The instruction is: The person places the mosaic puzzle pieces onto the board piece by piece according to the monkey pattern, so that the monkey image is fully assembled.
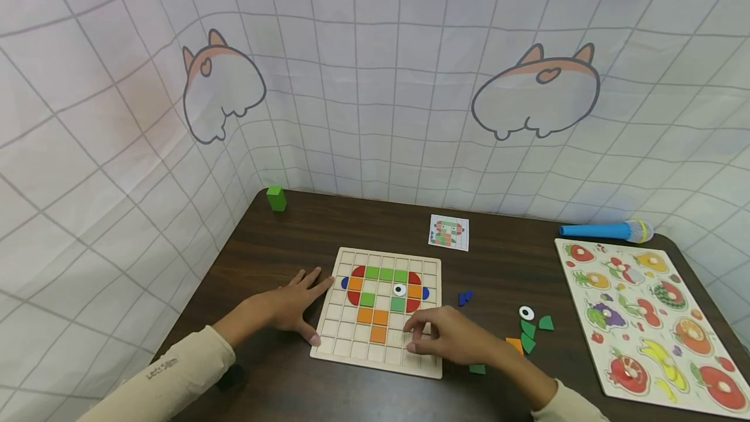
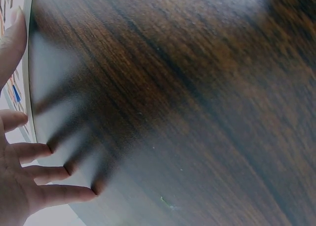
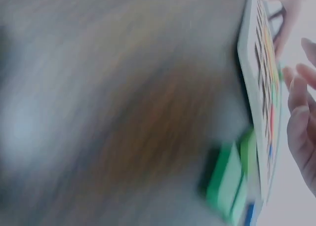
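Cropped sleeves (image 1: 184,366), hands (image 1: 291,305), board (image 1: 346,330) (partly hidden)

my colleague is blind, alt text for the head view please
A person's right hand is over the near right part of a grid board partly filled with colored tiles, the left hand spread at its left edge. Right of the grid, on a dark table, lie loose pieces and a fruit puzzle board; beyond is a pattern card.

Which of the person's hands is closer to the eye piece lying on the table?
Right. The right hand is over the board's right edge, left of that eye piece; the left hand is farther, at the board's left edge.
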`<state>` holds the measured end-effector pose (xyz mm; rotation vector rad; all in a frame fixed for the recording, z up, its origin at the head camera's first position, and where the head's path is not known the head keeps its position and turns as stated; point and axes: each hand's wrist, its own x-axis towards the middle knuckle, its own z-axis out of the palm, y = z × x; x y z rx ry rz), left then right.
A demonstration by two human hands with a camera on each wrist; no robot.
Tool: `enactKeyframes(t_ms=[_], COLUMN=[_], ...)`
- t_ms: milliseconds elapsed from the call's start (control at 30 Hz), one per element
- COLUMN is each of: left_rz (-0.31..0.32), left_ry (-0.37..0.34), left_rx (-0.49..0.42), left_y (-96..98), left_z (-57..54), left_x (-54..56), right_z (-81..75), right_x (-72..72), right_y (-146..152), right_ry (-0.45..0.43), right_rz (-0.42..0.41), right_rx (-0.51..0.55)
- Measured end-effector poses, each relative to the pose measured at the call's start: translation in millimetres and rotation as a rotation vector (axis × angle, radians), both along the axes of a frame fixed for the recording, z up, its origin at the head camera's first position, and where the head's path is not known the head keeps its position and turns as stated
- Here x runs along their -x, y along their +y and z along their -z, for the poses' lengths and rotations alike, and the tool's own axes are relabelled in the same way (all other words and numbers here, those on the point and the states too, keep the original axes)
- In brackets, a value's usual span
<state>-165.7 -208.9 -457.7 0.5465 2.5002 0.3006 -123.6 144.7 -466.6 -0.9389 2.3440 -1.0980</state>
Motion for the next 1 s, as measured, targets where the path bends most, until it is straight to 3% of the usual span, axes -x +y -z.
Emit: enactKeyframes(t_ms=[200,433,567,700,1000], left_rz=[0.002,0.005,0.005,0.005,0.006], left_ry=[0.002,0.004,0.002,0.003,0.007], left_rx=[0.001,-0.001,0.000,0.002,0.001], left_y=[0.3,0.3,0.7,0.9,-1.7], left_z=[-0.1,-0.7,-1.6,-1.6,2.4], left_x=[0.4,1.0,0.5,0.2,1.4], right_z=[0.9,4.3,7.7,12.6,18.6], right_x=[-2.0,-14.3,-22.1,-28.1,-32.6], right_y=[51,106,129,145,151], right_ry=[0.009,0.025,0.086,0.159,0.107], right_rz=[0.041,0.105,0.126,0.149,0.238], right_rx=[0.034,0.031,0.001,-0.013,-0.140])
